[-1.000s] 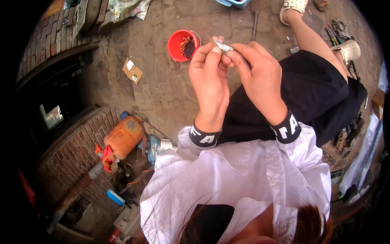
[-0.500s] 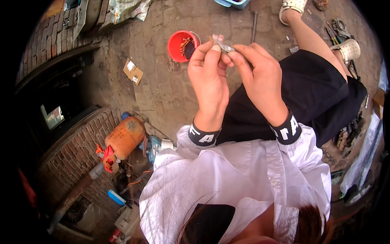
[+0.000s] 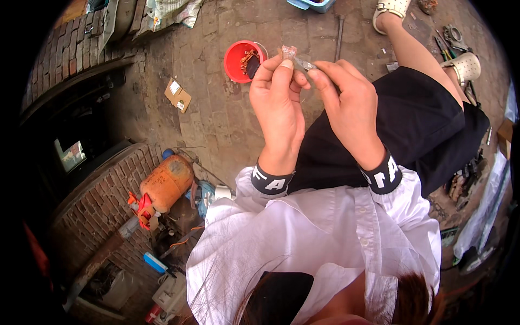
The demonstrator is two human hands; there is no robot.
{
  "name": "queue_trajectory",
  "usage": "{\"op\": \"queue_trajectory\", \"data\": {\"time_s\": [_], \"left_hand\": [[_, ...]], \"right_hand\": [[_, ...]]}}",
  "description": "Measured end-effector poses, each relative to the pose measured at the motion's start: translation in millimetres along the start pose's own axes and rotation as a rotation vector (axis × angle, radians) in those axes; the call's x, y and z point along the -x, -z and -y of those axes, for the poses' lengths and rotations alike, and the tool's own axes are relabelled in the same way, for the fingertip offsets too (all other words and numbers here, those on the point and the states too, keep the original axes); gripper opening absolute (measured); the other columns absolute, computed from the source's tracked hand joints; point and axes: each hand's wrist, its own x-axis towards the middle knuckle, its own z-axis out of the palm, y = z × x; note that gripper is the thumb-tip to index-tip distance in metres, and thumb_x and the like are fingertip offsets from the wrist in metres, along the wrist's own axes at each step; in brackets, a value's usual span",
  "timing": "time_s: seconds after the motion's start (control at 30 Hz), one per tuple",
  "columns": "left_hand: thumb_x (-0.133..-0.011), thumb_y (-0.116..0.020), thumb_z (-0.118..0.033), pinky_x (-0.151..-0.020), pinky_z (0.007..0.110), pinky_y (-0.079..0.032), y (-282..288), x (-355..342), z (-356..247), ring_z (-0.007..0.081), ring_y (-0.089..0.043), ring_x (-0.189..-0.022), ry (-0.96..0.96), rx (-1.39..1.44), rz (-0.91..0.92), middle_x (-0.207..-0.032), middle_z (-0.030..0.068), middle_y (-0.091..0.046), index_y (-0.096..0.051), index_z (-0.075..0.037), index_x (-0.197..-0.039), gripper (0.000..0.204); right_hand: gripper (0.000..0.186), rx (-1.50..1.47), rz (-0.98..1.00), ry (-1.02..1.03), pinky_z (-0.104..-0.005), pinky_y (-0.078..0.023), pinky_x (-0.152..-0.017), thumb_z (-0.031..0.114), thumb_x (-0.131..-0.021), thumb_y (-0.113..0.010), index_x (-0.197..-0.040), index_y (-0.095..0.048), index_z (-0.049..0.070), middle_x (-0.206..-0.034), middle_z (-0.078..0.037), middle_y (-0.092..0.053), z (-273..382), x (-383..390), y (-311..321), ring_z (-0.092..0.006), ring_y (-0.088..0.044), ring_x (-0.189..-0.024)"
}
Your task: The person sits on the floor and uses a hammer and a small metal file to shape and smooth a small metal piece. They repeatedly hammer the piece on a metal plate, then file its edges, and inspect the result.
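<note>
A small crinkled piece of see-through plastic wrapping (image 3: pixel 291 52), pinkish at its far end, is held up between my two hands, over the floor and just right of a red bucket (image 3: pixel 231 60). My left hand (image 3: pixel 280 105) pinches it between thumb and bent fingers, closed on it. Thumb and forefinger of my right hand (image 3: pixel 352 100) are pressed together at its twisted right end. What the wrapping contains, if anything, is too small to tell. Inside the bucket lie orange-brown bits (image 3: pixel 247 56) and a dark piece.
A flat piece of cardboard (image 3: pixel 177 96) lies on the brick floor. A rusty orange gas cylinder (image 3: pixel 168 183) stands to the left. A long metal rod (image 3: pixel 339 38) and a blue tub (image 3: pixel 314 5) are ahead; pliers (image 3: pixel 443 50) lie beside the pale clogs (image 3: pixel 465 67) at right.
My right hand has shifted slightly to the right, away from my left. The wrapping now stretches a little longer between them, its pinkish end more upright. My left hand has barely moved.
</note>
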Motion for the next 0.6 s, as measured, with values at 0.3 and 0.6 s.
{"op": "queue_trajectory", "data": {"time_s": [0.3,0.6], "left_hand": [[-0.092,-0.056,-0.005,-0.059,0.025,-0.048,4,-3,1,0.01,-0.055,-0.065,0.028,0.005,0.001,-0.08,0.004,-0.058,-0.058,0.004,-0.102,0.015],[-0.091,-0.057,-0.007,-0.059,0.024,-0.047,10,-7,7,0.0093,-0.054,-0.065,0.053,0.053,-0.019,-0.076,0.0021,-0.056,-0.058,0.003,-0.1,0.014]], "right_hand": [[0.016,-0.061,0.022,-0.037,-0.0368,-0.047,-0.056,0.021,-0.086,-0.066,-0.091,-0.07,0.006,-0.078,-0.01,-0.063,-1,-2,-4,-0.0298,-0.062,-0.066],[0.018,-0.053,0.007,-0.045,-0.037,-0.048,-0.057,0.022,-0.087,-0.064,-0.091,-0.07,0.006,-0.08,-0.01,-0.064,-4,-2,-15,-0.0305,-0.062,-0.068]]}}
